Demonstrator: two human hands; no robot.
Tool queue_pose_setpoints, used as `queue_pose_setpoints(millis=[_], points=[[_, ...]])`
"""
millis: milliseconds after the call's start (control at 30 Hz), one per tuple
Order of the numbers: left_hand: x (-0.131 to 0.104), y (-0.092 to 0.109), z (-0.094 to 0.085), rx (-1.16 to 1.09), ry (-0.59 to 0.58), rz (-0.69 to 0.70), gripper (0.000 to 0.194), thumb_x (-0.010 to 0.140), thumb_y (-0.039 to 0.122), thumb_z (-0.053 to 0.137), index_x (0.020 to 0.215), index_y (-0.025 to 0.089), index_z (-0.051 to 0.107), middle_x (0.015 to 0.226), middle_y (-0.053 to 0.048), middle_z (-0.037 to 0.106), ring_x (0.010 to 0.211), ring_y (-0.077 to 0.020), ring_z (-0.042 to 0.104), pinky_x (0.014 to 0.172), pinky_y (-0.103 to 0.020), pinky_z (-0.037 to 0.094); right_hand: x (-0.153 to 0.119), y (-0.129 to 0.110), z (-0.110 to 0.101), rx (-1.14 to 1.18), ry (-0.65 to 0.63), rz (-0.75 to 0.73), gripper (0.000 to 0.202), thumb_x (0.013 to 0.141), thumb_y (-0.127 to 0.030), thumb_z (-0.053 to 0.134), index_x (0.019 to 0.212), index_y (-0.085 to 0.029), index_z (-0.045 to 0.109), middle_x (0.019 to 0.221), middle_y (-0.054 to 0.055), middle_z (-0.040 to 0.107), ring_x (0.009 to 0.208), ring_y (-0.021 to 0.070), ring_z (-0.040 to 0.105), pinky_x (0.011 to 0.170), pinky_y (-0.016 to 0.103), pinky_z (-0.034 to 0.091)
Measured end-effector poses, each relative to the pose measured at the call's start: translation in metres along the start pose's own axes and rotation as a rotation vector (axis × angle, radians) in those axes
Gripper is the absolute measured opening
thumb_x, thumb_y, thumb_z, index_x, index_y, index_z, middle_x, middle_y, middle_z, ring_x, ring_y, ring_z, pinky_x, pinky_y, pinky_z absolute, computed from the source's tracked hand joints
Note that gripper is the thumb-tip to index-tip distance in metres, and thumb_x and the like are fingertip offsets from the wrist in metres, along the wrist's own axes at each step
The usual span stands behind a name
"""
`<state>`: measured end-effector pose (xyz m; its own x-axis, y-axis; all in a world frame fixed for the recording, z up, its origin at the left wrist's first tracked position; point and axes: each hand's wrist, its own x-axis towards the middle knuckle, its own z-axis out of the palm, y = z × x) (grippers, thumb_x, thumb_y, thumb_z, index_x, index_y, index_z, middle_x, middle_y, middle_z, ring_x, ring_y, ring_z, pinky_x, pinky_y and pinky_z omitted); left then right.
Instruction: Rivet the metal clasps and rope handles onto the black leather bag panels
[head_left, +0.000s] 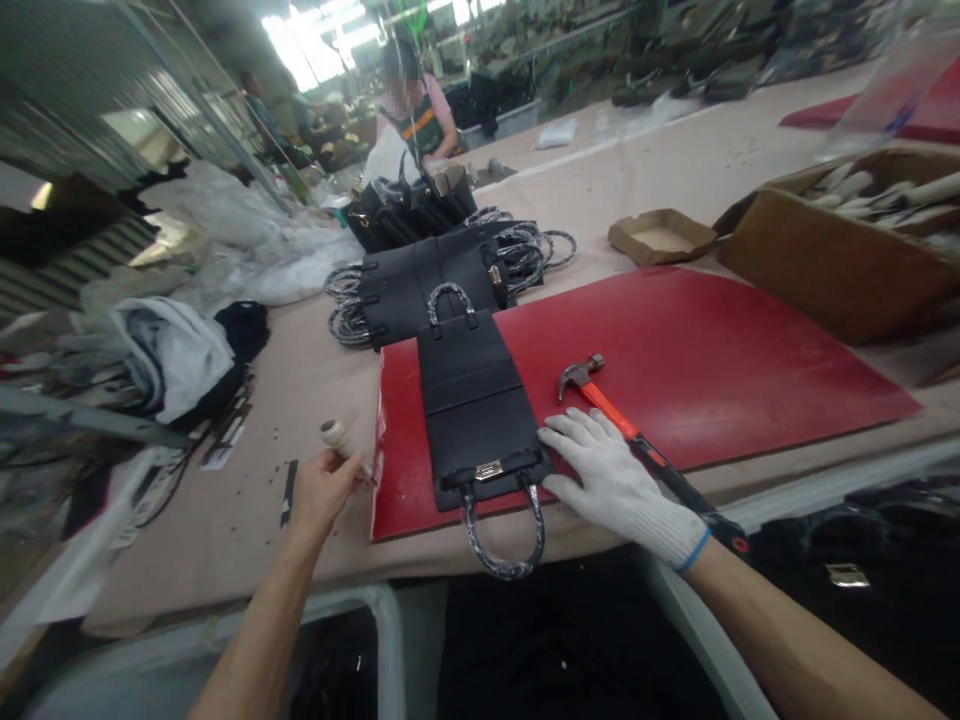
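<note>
One bag (481, 425) lies on a red mat (697, 360).
Left hand (324, 490) pinches a pale tool (334, 434); gloved right hand (609, 478), spread, gripping nothing, rests at the bag's edge beside a hammer (611, 408).

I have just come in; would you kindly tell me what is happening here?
The bare left hand holds a small pale-handled tool at the left edge of a red mat. The gloved right hand rests at the edge of a black bag panel lying on the mat. A claw hammer lies beside that hand, and more black panels are stacked farther back.
</note>
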<state>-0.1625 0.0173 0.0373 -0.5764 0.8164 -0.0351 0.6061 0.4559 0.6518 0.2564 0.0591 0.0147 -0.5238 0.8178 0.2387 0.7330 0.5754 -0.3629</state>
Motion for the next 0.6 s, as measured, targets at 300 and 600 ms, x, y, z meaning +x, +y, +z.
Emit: queue_pose_setpoints(millis=[300,600], points=[[-0.015,-0.007,-0.006,0.639,-0.007,-0.016,0.031,0.092,0.037,0.054,0.095,0.014,0.074,0.101,-0.023,0.076,0.100,-0.0407,0.071,0.083,-0.046,0.052,0.003,0.021,-0.003,-0.133,0.155,0.127,0.041,0.099,-0.036,0.051,0.124,-0.011,0.071,0.129,0.019,0.068,0.118,0.0368,0.061,0.105,0.056,0.046],[-0.081,0.071,0.051,0.360,-0.265,0.736,0.013,0.099,0.026,0.062,0.109,0.019,0.067,0.111,-0.009,0.068,0.103,-0.0252,0.065,0.091,-0.036,0.053,0.030,-0.025,-0.007,-0.129,-0.111,-0.115,0.029,0.096,-0.025,0.061,0.122,-0.020,0.073,0.118,0.012,0.070,0.104,0.0289,0.061,0.091,0.043,0.045]])
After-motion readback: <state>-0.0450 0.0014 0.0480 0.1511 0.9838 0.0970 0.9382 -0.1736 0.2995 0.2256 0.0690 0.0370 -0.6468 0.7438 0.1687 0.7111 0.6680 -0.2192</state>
